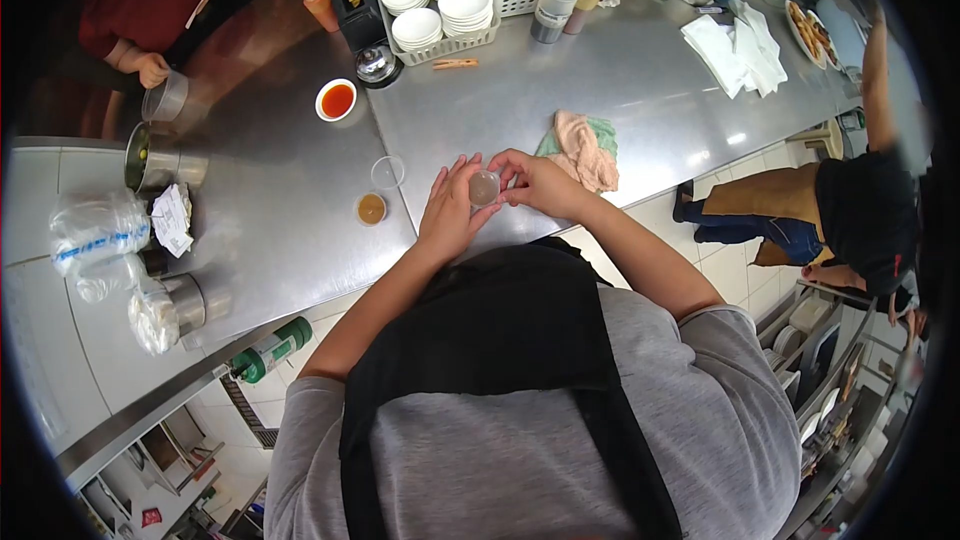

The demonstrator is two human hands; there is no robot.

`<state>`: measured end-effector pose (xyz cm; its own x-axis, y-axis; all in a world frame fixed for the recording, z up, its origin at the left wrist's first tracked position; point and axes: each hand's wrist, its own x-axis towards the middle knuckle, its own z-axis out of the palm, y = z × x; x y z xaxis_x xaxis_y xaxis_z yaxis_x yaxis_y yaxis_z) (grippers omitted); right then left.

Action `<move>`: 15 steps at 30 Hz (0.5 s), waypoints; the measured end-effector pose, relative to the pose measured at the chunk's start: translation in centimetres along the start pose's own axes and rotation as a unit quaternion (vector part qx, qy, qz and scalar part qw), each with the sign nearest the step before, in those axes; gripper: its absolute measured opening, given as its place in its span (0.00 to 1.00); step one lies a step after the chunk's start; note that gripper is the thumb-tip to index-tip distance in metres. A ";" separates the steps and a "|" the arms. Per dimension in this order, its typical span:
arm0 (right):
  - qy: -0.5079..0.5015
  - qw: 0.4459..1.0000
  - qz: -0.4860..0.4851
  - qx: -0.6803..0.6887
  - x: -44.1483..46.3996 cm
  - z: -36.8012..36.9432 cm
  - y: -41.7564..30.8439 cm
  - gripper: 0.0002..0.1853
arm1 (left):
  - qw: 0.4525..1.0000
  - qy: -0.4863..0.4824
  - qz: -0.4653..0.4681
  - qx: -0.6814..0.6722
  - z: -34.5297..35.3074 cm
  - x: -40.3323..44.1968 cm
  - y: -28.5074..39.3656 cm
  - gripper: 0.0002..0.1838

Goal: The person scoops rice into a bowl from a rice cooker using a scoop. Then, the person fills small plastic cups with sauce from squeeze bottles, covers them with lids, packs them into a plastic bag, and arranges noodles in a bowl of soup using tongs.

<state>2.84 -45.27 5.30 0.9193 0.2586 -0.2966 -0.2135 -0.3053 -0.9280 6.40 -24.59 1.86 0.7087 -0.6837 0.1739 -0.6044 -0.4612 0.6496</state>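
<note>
Clear plastic cup (484,190) sits between our two hands, near the front edge of the steel table (490,90), and we see only part of it. Our left hand (450,210), half curled, has hold of it from the left, covering that side with its fingers and thumb; our right hand (537,183), nearly closed, pinches its right side with the fingertips. We cannot tell whether its base touches the table, nor whether a film or cover lies over its mouth. At the upper left, the picture's edge cuts off a person in a dark red top (125,5). What we can see of the cup is small, round and see-through, with a pale rim and a dull grey-brown middle that we cannot identify. Just left of our hands lie a clear disc (388,172) and a cup of brown sauce (371,208).
</note>
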 end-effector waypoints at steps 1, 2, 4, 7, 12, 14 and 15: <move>0.044 0.998 -0.033 -0.005 -0.2 0.4 0.3 0.18 | 1.000 0.000 0.006 -0.001 0.0 0.0 -0.1 0.37; 0.050 0.998 -0.034 -0.007 -0.3 0.8 0.9 0.18 | 1.000 0.011 0.008 -0.019 0.0 0.1 -0.1 0.37; 0.102 0.991 -0.078 0.023 -0.3 1.7 1.3 0.15 | 0.999 0.023 0.014 -0.038 -0.1 0.1 0.0 0.37; 0.179 0.983 -0.028 0.022 -0.2 2.9 0.9 0.12 | 0.998 0.047 0.040 -0.003 0.0 -0.1 -0.1 0.36; 0.222 0.975 0.021 -0.018 0.1 3.6 0.2 0.10 | 0.999 0.018 0.043 0.020 0.0 -0.1 0.0 0.37; 0.227 0.973 0.025 -0.016 0.2 3.8 0.7 0.09 | 0.999 0.006 0.029 0.024 -0.1 -0.2 0.4 0.36; 0.243 0.970 0.003 -0.018 0.1 3.9 0.6 0.09 | 1.000 -0.004 0.012 0.028 -0.1 -0.2 0.6 0.35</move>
<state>1.50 -41.83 3.78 0.9672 -0.2032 -0.1525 -0.2158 -0.3402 -0.9152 5.93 -24.68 2.22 0.6910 -0.6996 0.1822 -0.6404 -0.4754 0.6032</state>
